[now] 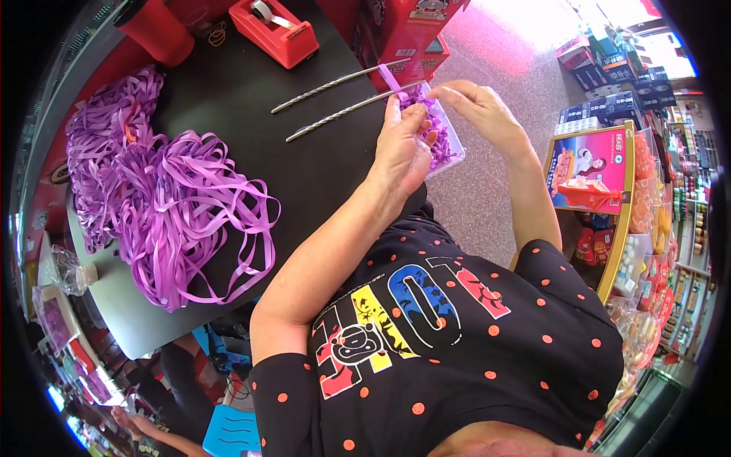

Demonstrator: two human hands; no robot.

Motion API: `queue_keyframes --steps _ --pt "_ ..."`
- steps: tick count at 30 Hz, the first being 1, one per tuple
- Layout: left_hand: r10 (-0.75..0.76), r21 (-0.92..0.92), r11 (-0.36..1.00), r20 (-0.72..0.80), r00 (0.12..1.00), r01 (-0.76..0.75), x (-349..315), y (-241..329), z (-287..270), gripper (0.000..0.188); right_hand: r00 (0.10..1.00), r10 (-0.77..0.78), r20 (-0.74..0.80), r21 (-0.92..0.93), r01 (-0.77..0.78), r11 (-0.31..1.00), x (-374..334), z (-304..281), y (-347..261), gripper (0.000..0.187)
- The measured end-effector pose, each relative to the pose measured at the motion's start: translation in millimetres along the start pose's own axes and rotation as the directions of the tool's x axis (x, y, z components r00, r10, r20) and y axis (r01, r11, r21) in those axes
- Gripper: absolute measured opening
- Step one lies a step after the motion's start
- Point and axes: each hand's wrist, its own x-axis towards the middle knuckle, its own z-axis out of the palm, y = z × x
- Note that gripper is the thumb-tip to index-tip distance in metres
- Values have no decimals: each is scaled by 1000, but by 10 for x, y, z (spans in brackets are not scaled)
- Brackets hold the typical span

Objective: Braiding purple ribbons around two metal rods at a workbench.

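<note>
Two long twisted metal rods, resembling drill bits, lie side by side over the table's right edge. A strip of purple ribbon crosses their right ends. My left hand is closed, its thumb and fingers pinching the ribbon by the nearer rod. Just right of it, my right hand has its fingertips drawn together near that rod's tip; whatever they grip is too small to make out. Beneath both hands, a white box holds many small purple ribbon pieces, partly hidden by my left hand.
A big tangled heap of purple ribbon covers the left of the black table. Behind are a red tape dispenser and a red cylinder. Red cartons stand beyond; a display case stands right. Another person's hand shows lower left.
</note>
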Motion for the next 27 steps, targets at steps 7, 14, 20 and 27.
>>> queue_keyframes --steps 7,14,20,27 --pt "-9 4 1000 -11 1000 9 9 -1 -36 75 997 38 69 165 -49 985 -47 75 25 19" --pt "-44 4 999 -6 999 44 -65 22 55 75 964 -117 239 68 104 992 526 -34 -134 22" --pt "-68 1 998 -29 997 68 -104 33 98 83 869 -58 492 -98 122 988 1019 72 -69 27" --pt "-66 -12 998 -1 998 66 -85 45 52 92 888 -14 460 -342 191 920 1058 88 -170 27"
